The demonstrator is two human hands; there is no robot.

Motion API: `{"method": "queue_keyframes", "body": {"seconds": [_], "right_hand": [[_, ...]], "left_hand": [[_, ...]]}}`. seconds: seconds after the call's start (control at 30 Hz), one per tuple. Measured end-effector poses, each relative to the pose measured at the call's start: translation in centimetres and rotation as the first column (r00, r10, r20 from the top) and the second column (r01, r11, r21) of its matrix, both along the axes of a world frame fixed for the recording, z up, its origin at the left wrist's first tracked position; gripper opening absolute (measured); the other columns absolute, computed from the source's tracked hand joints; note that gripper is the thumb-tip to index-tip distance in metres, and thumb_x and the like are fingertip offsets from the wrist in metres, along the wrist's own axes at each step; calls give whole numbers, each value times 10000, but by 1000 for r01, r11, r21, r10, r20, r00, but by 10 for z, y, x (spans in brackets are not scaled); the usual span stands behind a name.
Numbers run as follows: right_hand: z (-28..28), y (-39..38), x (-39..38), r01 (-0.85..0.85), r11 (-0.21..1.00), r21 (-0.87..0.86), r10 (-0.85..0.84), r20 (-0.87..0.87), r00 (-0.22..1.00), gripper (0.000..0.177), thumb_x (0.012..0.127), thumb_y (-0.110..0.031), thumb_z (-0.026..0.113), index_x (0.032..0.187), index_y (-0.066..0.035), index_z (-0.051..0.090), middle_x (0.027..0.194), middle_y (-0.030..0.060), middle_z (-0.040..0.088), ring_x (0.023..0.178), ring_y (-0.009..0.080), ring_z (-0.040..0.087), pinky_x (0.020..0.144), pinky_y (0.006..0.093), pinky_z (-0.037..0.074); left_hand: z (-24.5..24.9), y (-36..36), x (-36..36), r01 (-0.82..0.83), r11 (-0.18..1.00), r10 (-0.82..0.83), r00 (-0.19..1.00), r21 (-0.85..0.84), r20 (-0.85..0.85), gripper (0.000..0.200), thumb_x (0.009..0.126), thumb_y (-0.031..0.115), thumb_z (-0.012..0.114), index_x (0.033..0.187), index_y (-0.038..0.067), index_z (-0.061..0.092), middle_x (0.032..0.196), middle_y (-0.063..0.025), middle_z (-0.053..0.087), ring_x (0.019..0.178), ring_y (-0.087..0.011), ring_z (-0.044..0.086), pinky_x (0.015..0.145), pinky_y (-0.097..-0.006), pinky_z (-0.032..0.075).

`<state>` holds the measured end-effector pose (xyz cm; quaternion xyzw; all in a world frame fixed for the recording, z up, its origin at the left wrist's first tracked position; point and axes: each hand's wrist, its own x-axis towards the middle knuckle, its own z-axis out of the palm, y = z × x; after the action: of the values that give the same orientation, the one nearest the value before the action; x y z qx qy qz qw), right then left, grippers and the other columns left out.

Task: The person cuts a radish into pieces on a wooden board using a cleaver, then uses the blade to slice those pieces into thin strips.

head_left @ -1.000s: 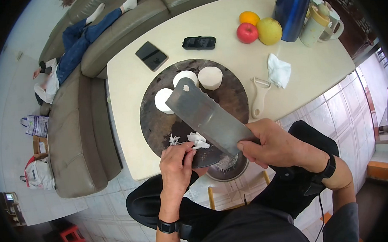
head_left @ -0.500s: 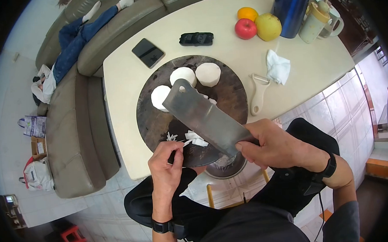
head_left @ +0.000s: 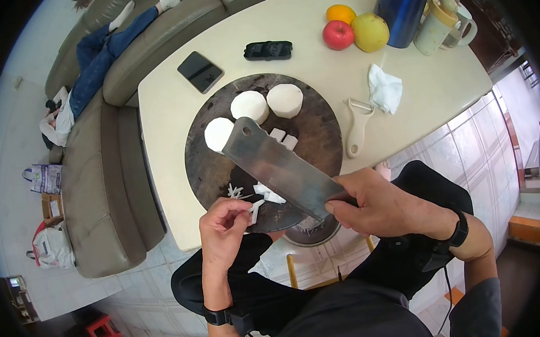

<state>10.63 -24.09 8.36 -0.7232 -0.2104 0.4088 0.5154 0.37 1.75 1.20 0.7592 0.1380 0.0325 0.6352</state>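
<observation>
My right hand point(head_left: 375, 202) grips the handle of a wide cleaver point(head_left: 282, 168), whose blade slants up and left over a round dark chopping board point(head_left: 320, 126). My left hand point(head_left: 221, 232), at the board's near-left edge, pinches a white radish strip point(head_left: 256, 212) between thumb and fingers. Beside it lie thin radish sticks point(head_left: 233, 192) and some larger cut pieces point(head_left: 272, 196). Two small radish blocks point(head_left: 284, 138) sit beyond the blade. Three thick radish rounds point(head_left: 249, 106) stand at the far side; the blade's tip covers part of the left one.
A metal bowl point(head_left: 330, 237) with white shreds is below the board's near edge. On the table point(head_left: 170, 137) are a peeler point(head_left: 358, 127), a crumpled tissue point(head_left: 385, 90), a phone point(head_left: 200, 72), a black case point(head_left: 268, 51), fruit point(head_left: 370, 32) and a blue flask point(head_left: 401, 12). A person lies on the sofa point(head_left: 100, 195).
My left hand has shifted slightly left, and the radish strip in its fingers now points differently. The cleaver has moved a little down and left, revealing more of the small blocks behind it.
</observation>
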Motion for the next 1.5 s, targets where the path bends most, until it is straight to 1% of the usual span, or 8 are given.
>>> {"method": "queue_keyframes", "body": {"seconds": [0.1, 0.27, 0.4, 0.57, 0.7, 0.77, 1.2, 1.5], "right_hand": [[-1, 1, -2, -4, 1000, -15, 4, 20, 1000, 131, 872, -73, 519, 893, 51, 556, 605, 149, 503, 555, 161, 430, 541, 336, 390], [-2, 1, -2, -2, 1000, 20, 1, 41, 999, 134, 865, -65, 522, 924, 46, 568, 634, 165, 532, 560, 203, 454, 553, 346, 400], [0, 1, -2, -4, 1000, 27, 3, 40, 999, 137, 863, -59, 522, 940, 42, 575, 654, 173, 546, 565, 219, 472, 559, 351, 405], [-1, 1, -4, -20, 1000, 14, 19, 47, 999, 143, 866, -53, 517, 961, 28, 587, 648, 177, 543, 558, 216, 467, 559, 351, 404], [-2, 1, -4, -11, 999, 32, 9, 68, 998, 141, 867, -57, 524, 956, 29, 590, 636, 178, 540, 547, 212, 453, 552, 350, 401], [-2, 1, -4, -10, 1000, 25, 8, 59, 998, 142, 865, -58, 529, 956, 34, 588, 635, 178, 539, 548, 211, 452, 550, 349, 400], [-6, 1, -7, -14, 1000, -10, 16, 200, 980, 130, 851, -66, 554, 877, 61, 566, 648, 216, 563, 550, 303, 521, 553, 373, 425], [-5, 0, -7, -30, 999, -30, 36, 226, 974, 138, 852, -72, 548, 865, 63, 570, 639, 223, 555, 549, 325, 531, 546, 382, 422]], "left_hand": [[-3, 4, 0, 24, 999, -20, 997, 44, -81, 153, 837, -126, 570, 920, -29, 655, 880, -31, 604, 732, -94, 604, 656, -210, 488], [6, -4, 3, 90, 908, -77, 996, 409, -48, 232, 815, -121, 581, 995, -8, 675, 881, -46, 605, 690, -100, 578, 619, -225, 470], [17, -18, 4, 67, 889, -40, 997, 453, -69, 263, 794, -109, 613, 1028, -2, 672, 883, -68, 605, 683, -124, 580, 631, -251, 480], [9, -20, 4, 84, 772, -74, 996, 631, -42, 180, 770, -54, 652, 944, -6, 654, 892, -143, 605, 792, -329, 620, 674, -367, 503], [8, -22, 3, 63, 768, -52, 998, 637, -36, 129, 769, -72, 634, 883, -10, 625, 892, -143, 607, 806, -344, 618, 688, -384, 501], [8, -21, 3, 62, 768, -91, 996, 638, 13, 124, 779, -108, 634, 865, -23, 608, 875, -116, 607, 732, -233, 634, 670, -296, 500], [16, -12, -1, 193, 757, -254, 967, 625, 9, 260, 746, -152, 597, 933, 5, 687, 950, -131, 643, 859, -299, 635, 739, -332, 512], [16, -11, -17, 210, 609, -331, 944, 765, 5, 340, 750, -139, 612, 1041, 22, 682, 1016, -131, 652, 894, -304, 631, 767, -344, 514]]}}
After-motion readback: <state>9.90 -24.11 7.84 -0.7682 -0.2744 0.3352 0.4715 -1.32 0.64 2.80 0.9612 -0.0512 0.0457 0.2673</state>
